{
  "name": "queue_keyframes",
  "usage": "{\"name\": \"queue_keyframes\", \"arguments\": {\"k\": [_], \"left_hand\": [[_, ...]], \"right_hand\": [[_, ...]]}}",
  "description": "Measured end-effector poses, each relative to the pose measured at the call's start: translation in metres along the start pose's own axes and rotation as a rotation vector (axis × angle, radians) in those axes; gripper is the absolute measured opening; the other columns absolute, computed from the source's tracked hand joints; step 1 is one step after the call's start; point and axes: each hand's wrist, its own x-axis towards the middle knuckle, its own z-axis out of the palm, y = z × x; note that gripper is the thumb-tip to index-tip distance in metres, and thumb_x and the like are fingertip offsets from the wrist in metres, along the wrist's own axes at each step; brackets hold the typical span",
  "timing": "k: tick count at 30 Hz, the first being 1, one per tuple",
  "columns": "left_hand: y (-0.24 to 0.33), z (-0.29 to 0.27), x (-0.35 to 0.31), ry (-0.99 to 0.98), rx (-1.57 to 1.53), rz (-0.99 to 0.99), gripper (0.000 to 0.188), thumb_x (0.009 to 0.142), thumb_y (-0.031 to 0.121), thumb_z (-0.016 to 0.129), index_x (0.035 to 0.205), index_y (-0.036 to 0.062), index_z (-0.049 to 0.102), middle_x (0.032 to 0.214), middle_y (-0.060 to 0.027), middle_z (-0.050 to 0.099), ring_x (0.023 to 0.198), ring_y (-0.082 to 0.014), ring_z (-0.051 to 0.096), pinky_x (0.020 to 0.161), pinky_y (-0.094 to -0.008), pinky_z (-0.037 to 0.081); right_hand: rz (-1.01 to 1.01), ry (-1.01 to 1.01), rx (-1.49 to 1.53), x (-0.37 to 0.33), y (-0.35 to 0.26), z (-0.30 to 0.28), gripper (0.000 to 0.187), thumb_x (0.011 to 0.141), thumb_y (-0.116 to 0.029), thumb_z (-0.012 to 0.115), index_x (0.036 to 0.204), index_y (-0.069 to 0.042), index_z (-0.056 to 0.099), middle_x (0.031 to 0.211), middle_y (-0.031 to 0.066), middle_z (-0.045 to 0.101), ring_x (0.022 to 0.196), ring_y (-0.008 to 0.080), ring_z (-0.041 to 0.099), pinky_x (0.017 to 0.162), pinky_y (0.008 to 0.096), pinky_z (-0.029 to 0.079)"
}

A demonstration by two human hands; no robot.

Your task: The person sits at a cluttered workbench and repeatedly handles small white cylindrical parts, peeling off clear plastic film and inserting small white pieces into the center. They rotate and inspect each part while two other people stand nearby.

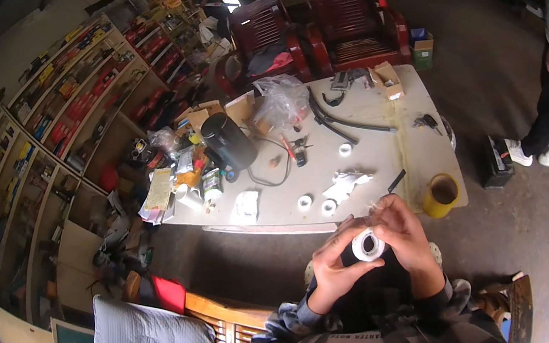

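Two hands on one white roll (365,259) — it's up in front of the chest, just off the near edge of the table (378,148), hole facing the camera. Looks like tape; can't confirm.

Left hand (336,259) is part-curled, fingers along the left side, thumb under the lower rim: it has the roll. Right hand (408,237) is bent in with its thumb at the upper right rim; can't tell if it pinches the roll or a loose end.

Handling, my guess: light, hard to break, fairly stiff as a ring, soft at any free layer. Outer face may be a bit slick. Best hold is thumb and fingers across the rim, or a fingertip in the hole — don't squeeze hard, a thin core could go oval.
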Motion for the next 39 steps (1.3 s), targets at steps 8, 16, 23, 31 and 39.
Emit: {"name": "queue_keyframes", "arguments": {"k": [8,16,23,31,39], "left_hand": [[0.003,-0.009,0.007,-0.038,0.104,0.111,0.052,0.059,0.008,0.084,0.105,-0.0027,0.062,0.102,-0.0122,0.066,0.101,-0.0245,0.062,0.101,-0.0471,0.037],[0.002,-0.022,0.000,0.006,0.214,0.077,0.051,0.059,0.009,0.084,0.104,-0.0026,0.063,0.104,-0.0128,0.065,0.105,-0.0255,0.060,0.103,-0.0466,0.036],[-0.001,-0.023,0.002,-0.005,0.071,0.057,0.053,0.059,0.008,0.083,0.106,-0.0032,0.062,0.105,-0.0122,0.065,0.106,-0.0248,0.059,0.105,-0.0467,0.032],[-0.005,-0.023,-0.006,0.034,0.081,0.040,0.053,0.059,0.007,0.083,0.106,-0.0037,0.061,0.104,-0.0128,0.065,0.106,-0.0234,0.059,0.106,-0.0477,0.031],[0.000,-0.018,-0.004,0.068,-0.041,-0.003,0.053,0.059,0.005,0.083,0.106,-0.0040,0.061,0.106,-0.0125,0.064,0.110,-0.0241,0.057,0.106,-0.0465,0.031]], "right_hand": [[0.044,0.003,0.042,0.001,0.002,0.007,0.022,0.083,-0.002,0.062,0.099,-0.006,0.046,0.094,0.0002,0.050,0.088,0.0080,0.049,0.080,0.0225,0.040],[0.060,-0.036,-0.024,0.003,0.003,0.012,0.024,0.084,0.002,0.058,0.104,-0.005,0.046,0.099,0.0009,0.049,0.094,0.0094,0.048,0.084,0.0245,0.039],[0.071,-0.043,0.000,0.006,0.002,0.016,0.024,0.085,0.002,0.057,0.105,-0.005,0.045,0.100,0.0011,0.049,0.096,0.0099,0.048,0.086,0.0252,0.039],[0.060,-0.047,-0.048,0.006,0.008,0.016,0.027,0.083,0.004,0.056,0.106,-0.005,0.045,0.101,0.0029,0.051,0.100,0.0123,0.049,0.090,0.0274,0.039],[0.104,-0.049,0.049,0.005,0.007,0.013,0.033,0.078,0.010,0.047,0.107,-0.005,0.044,0.108,0.0069,0.051,0.116,0.0196,0.049,0.097,0.0312,0.037]]}}
